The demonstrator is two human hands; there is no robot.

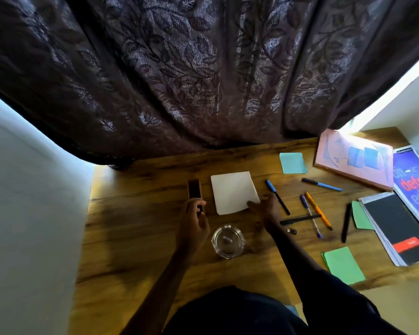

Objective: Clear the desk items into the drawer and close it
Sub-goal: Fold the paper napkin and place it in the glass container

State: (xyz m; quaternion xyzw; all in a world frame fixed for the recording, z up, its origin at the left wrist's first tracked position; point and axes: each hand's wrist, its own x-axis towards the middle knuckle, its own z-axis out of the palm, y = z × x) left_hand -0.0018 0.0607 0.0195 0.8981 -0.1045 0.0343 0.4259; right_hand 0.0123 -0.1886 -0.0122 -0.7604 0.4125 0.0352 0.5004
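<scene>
On the wooden desk (140, 238) lies a white paper sheet (232, 191). My right hand (264, 209) rests at its near right corner, thumb touching the paper. Left of the sheet lies a small dark rectangular block (194, 188); my left hand (195, 223) curls its fingers round the block's near end. Several pens (318, 211) lie scattered to the right, one blue-capped pen (275, 193) right beside my right hand. Sticky pads lie in blue (292, 163) and green (344, 264). No drawer is in view.
A glass ashtray (228, 241) stands between my forearms. A pink book (353, 158), a blue magazine (414, 187) and a black spiral notepad (397, 228) lie at the right. A small dark clip (292, 230) sits near my right wrist. A dark curtain (203, 81) hangs behind.
</scene>
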